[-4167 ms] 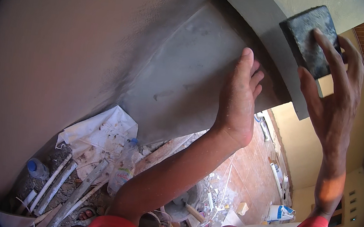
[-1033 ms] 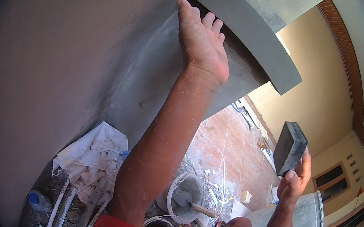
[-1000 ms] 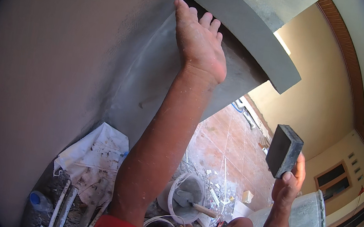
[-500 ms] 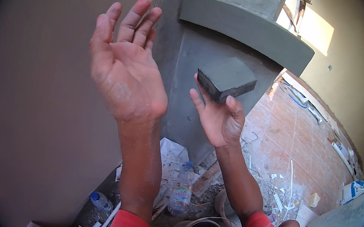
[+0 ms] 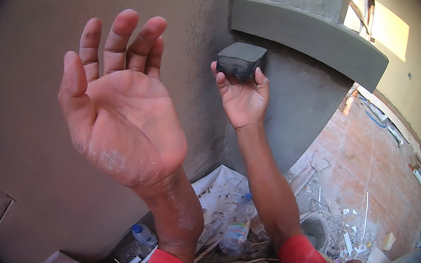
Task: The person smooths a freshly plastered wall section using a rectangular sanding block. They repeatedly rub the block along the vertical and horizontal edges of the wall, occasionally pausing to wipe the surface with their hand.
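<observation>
Right hand [image 5: 246, 104]: the fingers grip a dark rectangular block [image 5: 240, 61] from below, palm toward the viewer. The thumb bears on the block's right side; the other fingers support its left side and underside. The block's flat grey face is uppermost. Whether the block touches the surface behind it cannot be determined.

Left hand [image 5: 129, 121]: the fingers are spread, slightly curled and carry nothing. The palm faces the viewer. This hand is positioned to the left of the right fingers and apart from the block.

Surroundings: a brown wall [image 5: 33, 103] extends behind and to the left of the left fingers. A curved grey ledge [image 5: 307, 40] projects above and to the right of the right fingers; a smooth grey panel [image 5: 293, 105] lies under it. Well below the right fingers are a soiled white sheet [image 5: 222, 183], a clear bottle [image 5: 236, 233] and a blue-capped bottle [image 5: 143, 235]. A tiled floor [image 5: 351, 150] extends below and to the right of the right fingers.
</observation>
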`<state>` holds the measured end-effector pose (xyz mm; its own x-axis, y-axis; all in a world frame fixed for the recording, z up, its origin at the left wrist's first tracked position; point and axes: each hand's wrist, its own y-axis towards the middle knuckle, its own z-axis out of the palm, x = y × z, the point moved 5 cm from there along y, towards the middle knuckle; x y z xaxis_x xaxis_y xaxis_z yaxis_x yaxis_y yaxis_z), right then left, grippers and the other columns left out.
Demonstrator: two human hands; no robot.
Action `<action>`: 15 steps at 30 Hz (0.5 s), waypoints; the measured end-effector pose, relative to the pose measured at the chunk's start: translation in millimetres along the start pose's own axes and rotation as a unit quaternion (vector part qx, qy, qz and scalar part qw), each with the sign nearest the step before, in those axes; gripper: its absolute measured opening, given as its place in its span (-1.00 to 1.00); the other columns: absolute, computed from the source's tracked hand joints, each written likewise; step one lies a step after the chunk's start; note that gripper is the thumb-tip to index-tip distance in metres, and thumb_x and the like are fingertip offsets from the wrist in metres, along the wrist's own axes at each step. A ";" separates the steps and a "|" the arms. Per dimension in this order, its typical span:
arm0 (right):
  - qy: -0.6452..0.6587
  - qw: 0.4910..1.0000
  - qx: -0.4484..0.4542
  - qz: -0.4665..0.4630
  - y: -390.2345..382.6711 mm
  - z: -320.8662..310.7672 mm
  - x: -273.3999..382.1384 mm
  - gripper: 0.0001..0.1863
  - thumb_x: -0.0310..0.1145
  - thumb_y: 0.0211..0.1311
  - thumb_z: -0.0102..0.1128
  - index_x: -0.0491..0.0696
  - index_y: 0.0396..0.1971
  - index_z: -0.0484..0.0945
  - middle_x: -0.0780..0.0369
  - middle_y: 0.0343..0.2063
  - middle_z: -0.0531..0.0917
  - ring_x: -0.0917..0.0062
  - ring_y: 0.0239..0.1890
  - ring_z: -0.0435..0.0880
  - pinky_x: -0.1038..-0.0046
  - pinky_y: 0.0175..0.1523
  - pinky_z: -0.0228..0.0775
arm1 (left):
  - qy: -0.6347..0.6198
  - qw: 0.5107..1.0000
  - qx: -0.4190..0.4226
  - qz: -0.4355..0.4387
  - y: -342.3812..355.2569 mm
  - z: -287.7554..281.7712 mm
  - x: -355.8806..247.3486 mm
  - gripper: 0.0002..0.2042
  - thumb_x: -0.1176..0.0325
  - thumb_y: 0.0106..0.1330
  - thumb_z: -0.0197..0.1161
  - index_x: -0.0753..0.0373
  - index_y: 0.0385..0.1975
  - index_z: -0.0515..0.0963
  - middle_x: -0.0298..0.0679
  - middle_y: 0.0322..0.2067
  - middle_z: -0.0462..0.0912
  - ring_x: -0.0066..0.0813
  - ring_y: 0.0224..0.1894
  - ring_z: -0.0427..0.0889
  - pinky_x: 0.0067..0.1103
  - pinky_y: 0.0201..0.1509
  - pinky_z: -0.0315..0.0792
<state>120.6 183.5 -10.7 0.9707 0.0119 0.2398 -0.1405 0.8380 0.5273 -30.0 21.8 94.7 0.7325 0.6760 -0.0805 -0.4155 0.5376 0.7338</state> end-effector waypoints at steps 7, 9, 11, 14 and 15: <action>0.027 0.999 -0.020 0.004 19.6 0.6 -1.8 -0.49 -0.15 0.30 0.13 -0.13 0.14 0.33 -0.03 0.10 0.43 -0.05 0.13 0.47 0.19 0.14 0.56 | -0.004 1.000 -0.003 0.004 -0.6 -5.6 -3.3 -0.56 0.12 0.45 -0.02 0.35 0.13 0.28 0.01 0.06 0.43 0.02 0.20 0.35 -0.17 0.41 0.08; 0.029 0.999 -0.026 -0.001 22.0 1.2 -2.6 -0.49 -0.16 0.29 0.16 -0.13 0.13 0.33 -0.03 0.11 0.42 -0.06 0.14 0.46 0.17 0.17 0.55 | -0.016 1.000 -0.006 0.004 -0.5 -6.6 -3.9 -0.56 0.13 0.44 -0.02 0.35 0.13 0.28 0.00 0.05 0.44 0.01 0.20 0.35 -0.18 0.40 0.09; 0.039 0.998 -0.038 0.002 23.2 1.7 -4.1 -0.49 -0.17 0.29 0.17 -0.13 0.12 0.34 -0.03 0.12 0.42 -0.06 0.14 0.45 0.16 0.20 0.54 | -0.008 1.000 -0.005 0.006 -0.1 -7.1 -4.5 -0.56 0.13 0.44 -0.01 0.35 0.13 0.29 -0.01 0.05 0.44 0.01 0.19 0.35 -0.18 0.40 0.10; 0.038 0.999 -0.031 -0.005 25.1 4.9 -3.7 -0.50 -0.18 0.29 0.18 -0.14 0.12 0.34 -0.03 0.12 0.42 -0.06 0.15 0.44 0.16 0.21 0.54 | -0.007 1.000 -0.009 0.003 0.6 -8.5 -4.0 -0.57 0.14 0.43 0.00 0.35 0.12 0.30 -0.02 0.04 0.45 0.01 0.19 0.35 -0.19 0.39 0.11; 0.037 0.999 -0.031 -0.007 25.8 5.6 -3.5 -0.50 -0.19 0.29 0.18 -0.14 0.11 0.34 -0.03 0.12 0.42 -0.06 0.16 0.44 0.16 0.22 0.54 | -0.007 1.000 -0.010 0.002 0.6 -8.8 -3.8 -0.57 0.14 0.43 0.00 0.35 0.12 0.30 -0.02 0.04 0.45 0.01 0.19 0.35 -0.19 0.39 0.11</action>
<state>112.5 202.0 6.6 0.9845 0.0378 0.1711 -0.1165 0.8708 0.4777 -37.8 24.0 89.5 0.7386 0.6707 -0.0677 -0.4285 0.5447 0.7209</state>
